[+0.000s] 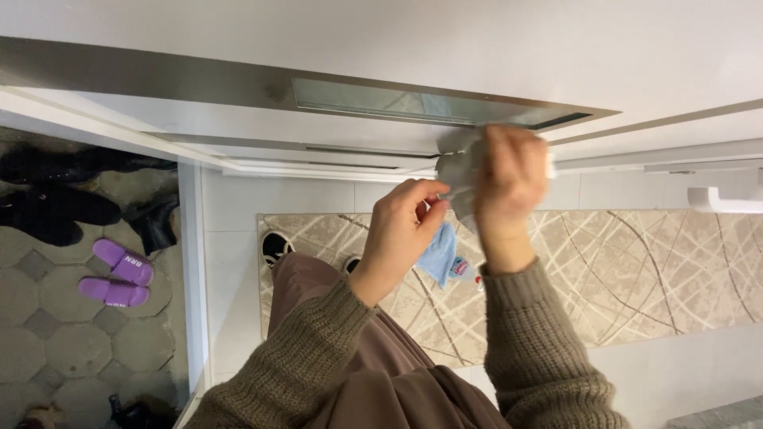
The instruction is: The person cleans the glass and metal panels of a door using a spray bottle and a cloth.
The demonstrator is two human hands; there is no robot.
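The right hand (pixel 513 179) is closed on a crumpled pale grey wipe (pixel 458 171), soft and wrinkled, and presses it against the lower edge of a flat, smooth white cabinet panel (pixel 477 48) overhead. The hand is motion-blurred. A long recessed metal strip with a glossy rectangular insert (pixel 381 102) runs along the panel, ending just beside the wipe.

The left hand (pixel 401 230) is half curled, thumb and fingertips (pixel 435 191) pinching the lower corner of the wipe. Whether it also holds the item below cannot be told.

Just beneath both hands sits a light blue cloth bunched around a small bottle with a red-and-blue label (pixel 447 260); its support is hidden by the wrists.

Both forearms wear a coarse, ribbed brown knit sweater (pixel 318 357). A smooth mauve garment (pixel 350 373) covers the legs, and two dark shoes with white toe caps (pixel 276 246) stand on a beige rectangular rug with crossing line pattern (pixel 636 270). The rug lies on a white tiled floor (pixel 230 262).

Far left, a grey octagonal-tile floor (pixel 56 318) carries a pair of purple moulded slides (pixel 118 274) and black boots (pixel 56 202).
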